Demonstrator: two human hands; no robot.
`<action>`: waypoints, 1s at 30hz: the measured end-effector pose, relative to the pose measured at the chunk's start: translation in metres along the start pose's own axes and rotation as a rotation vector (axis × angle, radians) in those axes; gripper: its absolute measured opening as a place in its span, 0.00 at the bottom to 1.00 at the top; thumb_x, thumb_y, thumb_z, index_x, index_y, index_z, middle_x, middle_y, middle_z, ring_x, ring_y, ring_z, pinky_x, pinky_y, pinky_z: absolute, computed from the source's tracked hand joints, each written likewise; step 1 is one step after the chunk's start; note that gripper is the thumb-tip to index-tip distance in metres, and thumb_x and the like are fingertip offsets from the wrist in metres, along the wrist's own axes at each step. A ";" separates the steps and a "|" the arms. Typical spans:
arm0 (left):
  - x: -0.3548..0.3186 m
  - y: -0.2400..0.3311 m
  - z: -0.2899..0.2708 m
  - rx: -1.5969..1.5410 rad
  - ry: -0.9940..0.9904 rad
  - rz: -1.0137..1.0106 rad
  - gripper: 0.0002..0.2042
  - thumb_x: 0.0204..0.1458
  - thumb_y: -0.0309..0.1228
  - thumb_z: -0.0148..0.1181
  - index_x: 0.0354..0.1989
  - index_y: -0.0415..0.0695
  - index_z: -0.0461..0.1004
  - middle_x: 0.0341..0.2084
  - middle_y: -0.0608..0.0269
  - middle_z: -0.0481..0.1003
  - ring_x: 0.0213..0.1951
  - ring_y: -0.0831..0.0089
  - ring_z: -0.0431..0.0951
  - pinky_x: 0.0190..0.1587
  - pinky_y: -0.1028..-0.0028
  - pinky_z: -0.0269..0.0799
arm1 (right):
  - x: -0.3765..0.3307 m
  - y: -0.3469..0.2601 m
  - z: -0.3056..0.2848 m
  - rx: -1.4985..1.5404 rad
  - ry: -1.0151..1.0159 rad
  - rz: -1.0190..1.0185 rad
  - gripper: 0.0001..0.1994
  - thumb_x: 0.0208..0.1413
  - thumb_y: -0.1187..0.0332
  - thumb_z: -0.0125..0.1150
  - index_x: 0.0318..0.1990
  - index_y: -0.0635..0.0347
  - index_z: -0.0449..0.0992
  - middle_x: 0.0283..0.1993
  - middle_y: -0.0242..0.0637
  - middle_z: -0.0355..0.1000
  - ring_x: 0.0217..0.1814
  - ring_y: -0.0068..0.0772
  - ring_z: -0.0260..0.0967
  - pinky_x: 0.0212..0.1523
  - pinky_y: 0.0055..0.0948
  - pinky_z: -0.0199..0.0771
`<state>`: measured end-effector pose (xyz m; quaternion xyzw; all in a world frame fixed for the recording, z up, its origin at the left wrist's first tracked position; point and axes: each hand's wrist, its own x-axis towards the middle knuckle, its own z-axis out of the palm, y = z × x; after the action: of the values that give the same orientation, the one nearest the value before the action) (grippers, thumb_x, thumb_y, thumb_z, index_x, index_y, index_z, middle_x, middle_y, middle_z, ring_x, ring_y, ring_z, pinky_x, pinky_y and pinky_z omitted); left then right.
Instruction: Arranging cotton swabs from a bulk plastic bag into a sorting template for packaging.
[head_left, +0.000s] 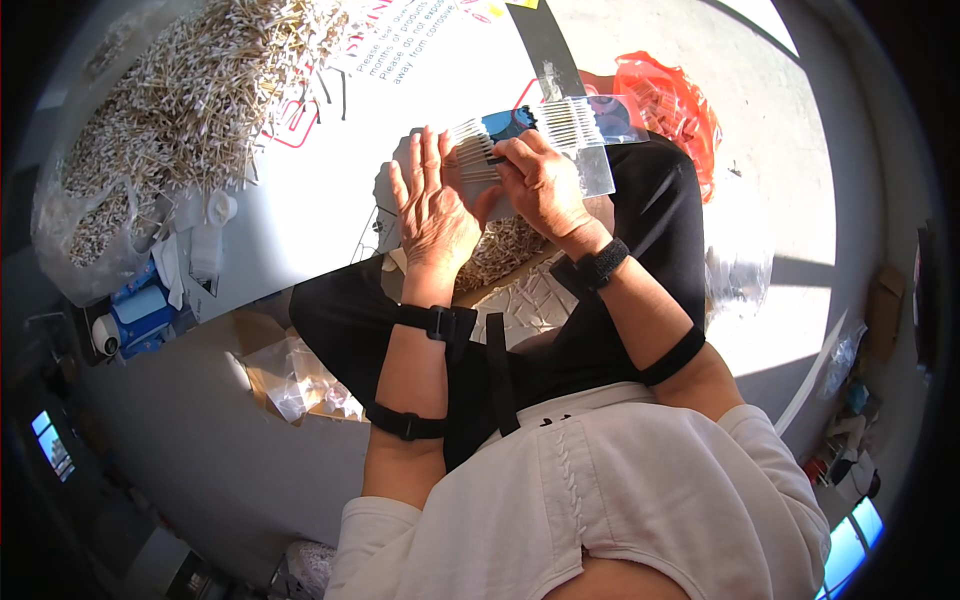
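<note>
My left hand (pixel 438 215) lies flat with its fingers stretched out, beside a row of thin pale sticks (pixel 470 148) that look like cotton swabs. Over the right end of that row, the fingers of my right hand (pixel 548 188) are pinched together. Something small and dark shows at their tips, too little of it to name. A second row of swabs (pixel 572 124) is lined up just beyond my right hand. Between the two rows a blue and black patch (pixel 508 122) shows. Clear plastic sheet (pixel 597 172) sticks out under the right row.
A big heap of loose swabs (pixel 200 85) in a clear bag covers the far left of the white printed board (pixel 290 235). Near it stand a tape roll (pixel 222 208) and a blue packet (pixel 145 308). A red plastic bag (pixel 680 110) lies at right. More swabs (pixel 505 250) fill a box below my hands.
</note>
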<state>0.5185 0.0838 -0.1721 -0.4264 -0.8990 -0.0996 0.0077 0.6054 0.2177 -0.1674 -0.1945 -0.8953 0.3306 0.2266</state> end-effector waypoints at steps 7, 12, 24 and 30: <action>0.001 0.001 -0.002 -0.014 -0.004 -0.004 0.44 0.53 0.56 0.54 0.70 0.39 0.48 0.71 0.51 0.47 0.73 0.59 0.42 0.71 0.49 0.34 | 0.001 0.000 0.001 -0.013 0.021 -0.022 0.09 0.48 0.72 0.63 0.39 0.54 0.77 0.34 0.37 0.70 0.34 0.46 0.73 0.35 0.40 0.75; 0.002 0.001 -0.002 -0.033 -0.013 -0.007 0.44 0.53 0.56 0.54 0.70 0.39 0.48 0.71 0.51 0.47 0.73 0.59 0.42 0.71 0.50 0.34 | 0.000 0.003 0.002 -0.025 0.005 -0.024 0.07 0.49 0.72 0.63 0.37 0.55 0.76 0.33 0.38 0.70 0.33 0.46 0.73 0.34 0.39 0.75; 0.000 -0.001 0.001 -0.021 -0.020 -0.009 0.42 0.56 0.57 0.50 0.71 0.40 0.48 0.72 0.53 0.46 0.73 0.61 0.41 0.71 0.50 0.33 | 0.009 0.001 0.000 0.003 -0.063 0.052 0.12 0.49 0.70 0.63 0.42 0.54 0.76 0.36 0.39 0.72 0.38 0.47 0.74 0.37 0.41 0.75; -0.001 -0.001 0.001 -0.007 -0.032 -0.018 0.43 0.55 0.59 0.49 0.71 0.41 0.47 0.72 0.54 0.44 0.74 0.62 0.39 0.72 0.51 0.32 | 0.014 -0.002 0.000 -0.019 -0.075 0.056 0.12 0.49 0.73 0.61 0.43 0.58 0.76 0.35 0.42 0.74 0.37 0.46 0.74 0.37 0.38 0.75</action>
<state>0.5186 0.0830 -0.1737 -0.4197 -0.9025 -0.0961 -0.0093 0.5935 0.2237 -0.1619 -0.2092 -0.9003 0.3355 0.1818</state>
